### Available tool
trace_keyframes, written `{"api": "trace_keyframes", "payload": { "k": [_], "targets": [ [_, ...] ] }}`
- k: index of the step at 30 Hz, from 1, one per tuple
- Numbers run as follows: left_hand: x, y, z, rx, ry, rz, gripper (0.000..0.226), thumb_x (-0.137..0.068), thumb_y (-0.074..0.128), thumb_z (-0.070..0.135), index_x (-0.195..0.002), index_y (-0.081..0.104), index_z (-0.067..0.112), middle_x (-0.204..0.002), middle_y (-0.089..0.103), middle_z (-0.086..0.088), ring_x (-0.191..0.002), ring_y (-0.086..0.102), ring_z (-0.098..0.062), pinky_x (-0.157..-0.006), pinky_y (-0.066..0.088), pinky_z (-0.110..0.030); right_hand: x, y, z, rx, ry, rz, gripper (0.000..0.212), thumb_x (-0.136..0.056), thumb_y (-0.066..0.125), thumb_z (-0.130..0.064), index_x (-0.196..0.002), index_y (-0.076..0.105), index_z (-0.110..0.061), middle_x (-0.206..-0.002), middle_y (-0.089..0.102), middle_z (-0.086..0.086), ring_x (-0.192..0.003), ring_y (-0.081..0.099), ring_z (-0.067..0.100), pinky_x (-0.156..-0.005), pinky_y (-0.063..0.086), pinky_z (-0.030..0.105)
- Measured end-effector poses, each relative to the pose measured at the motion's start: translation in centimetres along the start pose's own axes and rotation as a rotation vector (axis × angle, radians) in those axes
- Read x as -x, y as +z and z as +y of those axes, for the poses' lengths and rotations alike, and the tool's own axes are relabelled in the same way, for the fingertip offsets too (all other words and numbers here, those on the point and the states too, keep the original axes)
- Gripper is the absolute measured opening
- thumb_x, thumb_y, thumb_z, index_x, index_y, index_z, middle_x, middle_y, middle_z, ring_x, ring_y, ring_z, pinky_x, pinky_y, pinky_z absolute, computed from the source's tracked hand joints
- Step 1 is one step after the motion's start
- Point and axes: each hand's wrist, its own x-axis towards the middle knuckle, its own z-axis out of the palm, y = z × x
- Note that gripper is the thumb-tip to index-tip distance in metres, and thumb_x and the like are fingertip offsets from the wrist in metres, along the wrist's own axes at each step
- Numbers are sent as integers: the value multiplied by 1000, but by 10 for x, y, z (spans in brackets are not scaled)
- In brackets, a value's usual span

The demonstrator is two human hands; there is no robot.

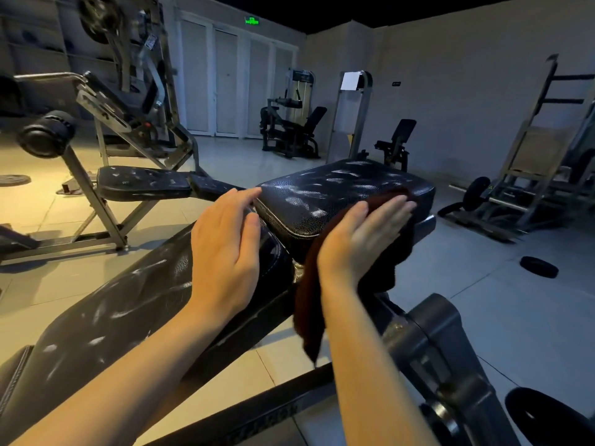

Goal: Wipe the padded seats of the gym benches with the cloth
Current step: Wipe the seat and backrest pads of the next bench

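Seat pad (341, 191) wipe in progress, near bench only.
Dark red cloth (399, 252) is pressed against the pad's right side by the right hand (363, 233), fingers straight and together, nothing clamped; cloth tail hangs below the wrist. Left hand (225, 249) is laid flat at the pad's left corner, fingers relaxed, holding nothing. White smears are seen across the pad top and long back pad (106, 317), so most is judged left. Second bench (145, 183) behind looks equally smeared, judged untouched.
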Motion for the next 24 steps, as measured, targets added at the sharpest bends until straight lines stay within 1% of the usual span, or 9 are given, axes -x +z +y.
{"api": "trace_keyframes", "payload": {
  "k": [3,6,8,12,13,16,18,21,24],
  "targets": [
    [-2,-5,2,-27,-12,95,34,-98,38,21,-123,58,10,-115,53,11,-109,45,2,-96,36,-26,53,7,-5,14,-158,-85,62,-102,22,-39,-152,-6,-14,-160,-14,0,-148,-12,13,-118,-13,24],
    [5,-19,7,-71,-40,141,34,-98,39,23,-122,59,10,-116,53,10,-111,43,2,-99,34,-27,89,9,4,58,-322,-135,60,-105,20,-40,-153,4,-8,-161,0,13,-150,-3,22,-122,-5,32],
    [13,-34,11,-101,-72,140,32,-98,42,21,-123,58,12,-118,49,13,-112,42,4,-100,33,-24,102,9,9,38,-312,-168,60,-105,15,-42,-152,6,-6,-161,4,16,-150,-1,22,-122,-5,32],
    [39,-73,14,-208,-161,83,31,-97,43,25,-121,59,14,-115,49,13,-107,40,7,-93,28,-5,148,10,9,21,-351,-231,60,-105,16,-45,-151,8,-7,-158,14,18,-147,9,26,-121,-2,34],
    [47,-82,13,-239,-185,59,31,-96,43,26,-120,59,15,-114,48,13,-105,39,8,-91,26,-2,159,9,6,-9,-309,-254,61,-105,16,-46,-152,5,-10,-160,11,15,-148,6,22,-121,-4,33],
    [70,-108,6,-315,-284,22,30,-94,40,34,-114,59,22,-113,49,16,-106,39,8,-96,28,-13,169,9,-1,-74,-168,-322,60,-102,21,-44,-150,-1,-17,-158,-2,0,-147,-7,10,-119,-13,28],
    [81,-122,1,-352,-349,14,32,-93,37,37,-114,58,24,-114,47,16,-109,39,4,-98,28,-21,169,8,-2,-63,-182,-297,59,-101,24,-40,-149,-1,-15,-157,-2,1,-147,-6,12,-119,-14,26],
    [94,-138,-8,-388,-382,8,37,-94,35,37,-118,59,22,-116,46,16,-111,38,1,-98,25,-22,179,12,-7,-53,-218,-265,62,-102,28,-34,-151,0,-9,-157,-1,5,-147,-5,14,-119,-13,26],
    [108,-157,-27,-420,-355,-43,38,-97,34,40,-121,58,22,-120,51,13,-115,41,-3,-100,29,-28,190,22,-13,-45,-208,-165,60,-103,30,-29,-152,11,-1,-158,6,13,-149,3,25,-121,-7,31]
  ]
}}
